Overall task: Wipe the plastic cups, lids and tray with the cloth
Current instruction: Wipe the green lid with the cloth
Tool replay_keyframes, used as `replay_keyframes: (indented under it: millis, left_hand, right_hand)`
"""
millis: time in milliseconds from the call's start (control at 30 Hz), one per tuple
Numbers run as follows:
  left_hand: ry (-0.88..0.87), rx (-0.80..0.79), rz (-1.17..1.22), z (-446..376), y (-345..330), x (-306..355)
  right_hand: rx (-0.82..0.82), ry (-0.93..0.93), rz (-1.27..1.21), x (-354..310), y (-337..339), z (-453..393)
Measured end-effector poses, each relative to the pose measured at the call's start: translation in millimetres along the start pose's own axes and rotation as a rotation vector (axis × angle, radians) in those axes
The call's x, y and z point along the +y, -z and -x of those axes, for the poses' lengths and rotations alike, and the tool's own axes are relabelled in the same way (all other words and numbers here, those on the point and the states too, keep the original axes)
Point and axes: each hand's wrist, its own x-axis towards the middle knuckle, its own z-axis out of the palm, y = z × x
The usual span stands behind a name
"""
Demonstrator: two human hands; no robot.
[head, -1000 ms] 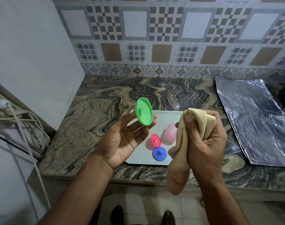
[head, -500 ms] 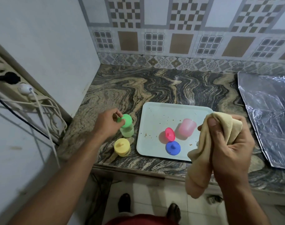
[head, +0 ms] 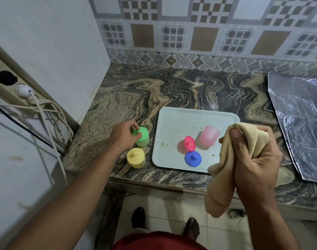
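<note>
left hand pinches the green lid on the green cup, just past the yellow cup. right hand grips the bunched cloth over the near right corner of the tray. pink cup, pink lid and blue lid sit left of it. risks imo: a crooked lid tips the green cup into the yellow one, and the dangling cloth drags crumbs around.

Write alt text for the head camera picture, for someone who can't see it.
A person's left hand pinches the green lid on a green cup beside a lidded yellow cup; the right hand grips a beige cloth over a crumb-flecked tray.
</note>
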Motion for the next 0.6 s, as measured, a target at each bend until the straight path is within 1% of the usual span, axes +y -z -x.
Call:
replay_keyframes:
  millis: [200, 467, 567, 600]
  left_hand:
    - [-0.009, 0.004, -0.027, -0.8, -3.5, -1.3]
    - [0.008, 0.011, -0.094, -0.4, -5.8, -1.3]
    - [-0.096, 0.091, -0.073, 0.2, -8.3, 18.0]
    - [-0.147, 0.089, -0.051, 1.9, -11.8, 30.0]
  right_hand:
    - [-0.016, -0.01, -0.01, 2.6, -0.2, -2.7]
    - [0.015, -0.028, -0.003, 6.3, 10.4, -7.1]
    - [0.06, -0.035, 0.03, 5.7, 22.8, -9.7]
    - [0.08, -0.034, 0.037, 6.9, 27.4, -9.8]
